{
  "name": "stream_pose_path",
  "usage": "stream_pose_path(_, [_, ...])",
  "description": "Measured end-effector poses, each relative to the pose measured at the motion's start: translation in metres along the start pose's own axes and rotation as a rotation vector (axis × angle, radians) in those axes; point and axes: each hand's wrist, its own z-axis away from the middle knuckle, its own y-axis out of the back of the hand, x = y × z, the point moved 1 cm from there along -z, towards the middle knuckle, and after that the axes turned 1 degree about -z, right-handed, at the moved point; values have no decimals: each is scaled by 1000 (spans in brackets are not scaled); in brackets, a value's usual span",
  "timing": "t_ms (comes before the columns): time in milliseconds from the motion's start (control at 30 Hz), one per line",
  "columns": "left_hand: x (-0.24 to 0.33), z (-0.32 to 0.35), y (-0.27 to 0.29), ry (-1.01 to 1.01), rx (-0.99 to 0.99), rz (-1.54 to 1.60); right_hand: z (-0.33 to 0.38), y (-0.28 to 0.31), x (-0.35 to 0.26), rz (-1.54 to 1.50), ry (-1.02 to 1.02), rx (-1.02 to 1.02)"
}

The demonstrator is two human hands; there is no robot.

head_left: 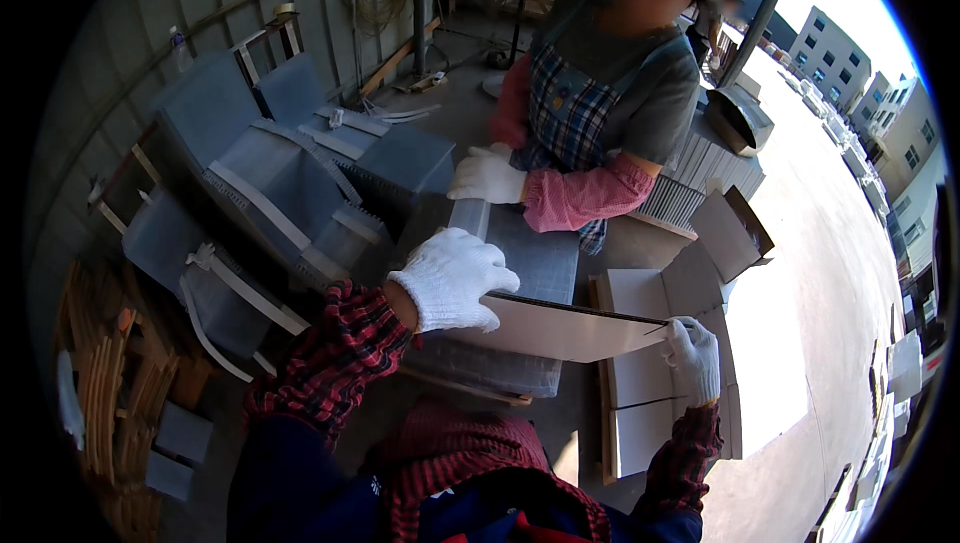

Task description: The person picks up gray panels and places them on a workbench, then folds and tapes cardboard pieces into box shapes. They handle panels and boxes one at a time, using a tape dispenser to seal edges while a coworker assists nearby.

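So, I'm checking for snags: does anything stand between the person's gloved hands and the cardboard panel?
Nothing visible does: the left hand grips the left end of the cardboard panel, and the right hand its right end.

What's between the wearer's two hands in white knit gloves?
A flat, white, dark-edged cardboard panel spans from the left hand to the right hand; the head view shows it.

A flat white panel (pixel 565 331), probably cardboard, held edge-up.
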Motion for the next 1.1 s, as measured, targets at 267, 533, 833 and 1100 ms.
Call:
stream_pose_path(267, [-14,-22,-24,124,-292,133,-14,3,-75,678,594,-96])
stream_pose_path(533, [-20,-24,-38,4,-91,147,-50,-49,-84,844,349,-470])
stream_pose_path(833, [-8,2,-90,-51,429,-140,1,-92,-29,782,840,168])
stream_pose_path(1100, [9,24,-92,-40,398,12,23,-97,-34,775,771,131])
